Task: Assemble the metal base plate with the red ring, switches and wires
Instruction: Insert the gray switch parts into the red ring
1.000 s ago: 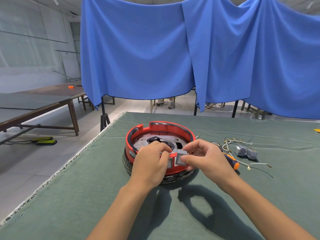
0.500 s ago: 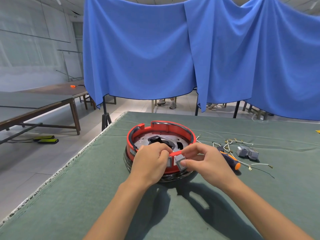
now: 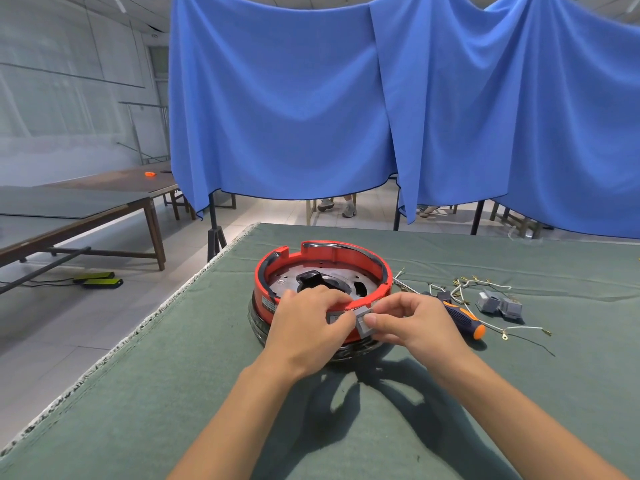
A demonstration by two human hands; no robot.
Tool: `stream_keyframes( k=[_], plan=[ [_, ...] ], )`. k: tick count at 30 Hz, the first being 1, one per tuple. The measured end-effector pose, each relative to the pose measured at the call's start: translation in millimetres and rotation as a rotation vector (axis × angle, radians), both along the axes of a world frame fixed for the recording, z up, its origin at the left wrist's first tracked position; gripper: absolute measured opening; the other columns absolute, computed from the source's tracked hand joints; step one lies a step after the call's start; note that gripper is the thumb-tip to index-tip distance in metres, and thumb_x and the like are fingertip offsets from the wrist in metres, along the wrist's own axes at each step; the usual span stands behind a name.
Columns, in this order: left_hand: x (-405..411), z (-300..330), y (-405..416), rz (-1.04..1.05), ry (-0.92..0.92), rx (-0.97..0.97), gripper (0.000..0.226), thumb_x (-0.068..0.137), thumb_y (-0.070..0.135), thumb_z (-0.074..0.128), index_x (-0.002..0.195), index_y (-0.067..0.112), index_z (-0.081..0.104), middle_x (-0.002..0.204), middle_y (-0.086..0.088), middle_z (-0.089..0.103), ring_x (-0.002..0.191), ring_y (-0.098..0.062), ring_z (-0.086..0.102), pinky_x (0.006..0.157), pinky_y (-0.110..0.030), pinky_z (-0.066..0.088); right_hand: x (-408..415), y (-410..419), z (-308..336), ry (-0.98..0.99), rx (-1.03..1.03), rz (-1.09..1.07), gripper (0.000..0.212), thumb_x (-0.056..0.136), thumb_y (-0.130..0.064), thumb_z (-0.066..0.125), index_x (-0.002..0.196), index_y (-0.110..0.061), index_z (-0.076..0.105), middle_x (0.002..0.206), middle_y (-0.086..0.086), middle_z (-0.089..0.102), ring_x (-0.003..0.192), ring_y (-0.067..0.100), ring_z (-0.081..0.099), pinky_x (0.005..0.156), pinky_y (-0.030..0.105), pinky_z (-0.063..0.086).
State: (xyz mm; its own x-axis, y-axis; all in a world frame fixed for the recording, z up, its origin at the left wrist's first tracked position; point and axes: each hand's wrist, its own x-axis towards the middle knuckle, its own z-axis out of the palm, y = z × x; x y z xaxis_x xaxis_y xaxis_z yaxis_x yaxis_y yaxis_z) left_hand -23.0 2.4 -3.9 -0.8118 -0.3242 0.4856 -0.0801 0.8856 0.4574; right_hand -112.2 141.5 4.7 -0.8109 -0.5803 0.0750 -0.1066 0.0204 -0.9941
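A red ring (image 3: 341, 252) sits on the round metal base plate (image 3: 287, 282) in the middle of the green table. My right hand (image 3: 415, 322) pinches a small grey switch (image 3: 364, 323) against the ring's near wall. My left hand (image 3: 306, 325) grips the near rim beside it, fingers curled over another grey switch (image 3: 335, 318) set in the ring. Two more grey switches (image 3: 498, 304) and loose white wires (image 3: 485, 284) lie to the right.
An orange-and-black screwdriver (image 3: 465, 320) lies just right of my right hand. The table's left edge (image 3: 166, 306) runs diagonally beside the assembly. Blue cloth (image 3: 346, 98) hangs behind the table, with another table (image 3: 86, 202) at far left.
My right hand has brought the grey switch down and left, from just off the ring to against its near wall. My left hand stays on the rim.
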Motion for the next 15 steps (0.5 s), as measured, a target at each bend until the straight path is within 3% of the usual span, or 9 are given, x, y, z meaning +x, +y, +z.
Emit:
stream_keyframes(
  k=[2, 6, 11, 15],
  plan=[
    [0, 0, 1, -0.007, 0.008, 0.002, 0.043, 0.077, 0.050, 0.042, 0.106, 0.033, 0.067, 0.104, 0.016, 0.065, 0.096, 0.001, 0.051, 0.081, -0.020, 0.021, 1, -1, -2, -0.014, -0.004, -0.027, 0.010, 0.075, 0.003, 0.076, 0.078, -0.002, 0.068, 0.069, 0.008, 0.069, 0.063, 0.016, 0.064, 0.065, 0.025, 0.057],
    [1, -1, 1, -0.005, 0.019, -0.022, 0.040, 0.076, 0.054, 0.049, 0.106, 0.033, 0.066, 0.102, 0.016, 0.065, 0.097, 0.000, 0.053, 0.082, -0.021, 0.023, 4, -3, -9, 0.220, 0.064, -0.159, 0.014, 0.073, -0.006, 0.080, 0.071, -0.014, 0.069, 0.066, 0.000, 0.070, 0.060, 0.007, 0.061, 0.062, 0.020, 0.049],
    [0, -3, -1, 0.002, 0.023, -0.051, 0.036, 0.080, 0.055, 0.059, 0.109, 0.034, 0.065, 0.103, 0.016, 0.064, 0.097, -0.002, 0.054, 0.082, -0.023, 0.023, -2, -2, -9, 0.208, 0.012, -0.091, 0.011, 0.075, -0.002, 0.077, 0.075, -0.010, 0.070, 0.067, 0.002, 0.070, 0.057, 0.002, 0.060, 0.054, 0.012, 0.046],
    [0, -4, -2, 0.006, 0.036, -0.047, 0.040, 0.078, 0.059, 0.061, 0.110, 0.035, 0.066, 0.103, 0.016, 0.065, 0.097, -0.002, 0.054, 0.081, -0.024, 0.023, -3, -3, -12, 0.243, -0.008, -0.080, 0.011, 0.076, -0.002, 0.076, 0.075, -0.011, 0.069, 0.070, 0.006, 0.070, 0.059, 0.006, 0.060, 0.051, 0.016, 0.047]
  ],
)
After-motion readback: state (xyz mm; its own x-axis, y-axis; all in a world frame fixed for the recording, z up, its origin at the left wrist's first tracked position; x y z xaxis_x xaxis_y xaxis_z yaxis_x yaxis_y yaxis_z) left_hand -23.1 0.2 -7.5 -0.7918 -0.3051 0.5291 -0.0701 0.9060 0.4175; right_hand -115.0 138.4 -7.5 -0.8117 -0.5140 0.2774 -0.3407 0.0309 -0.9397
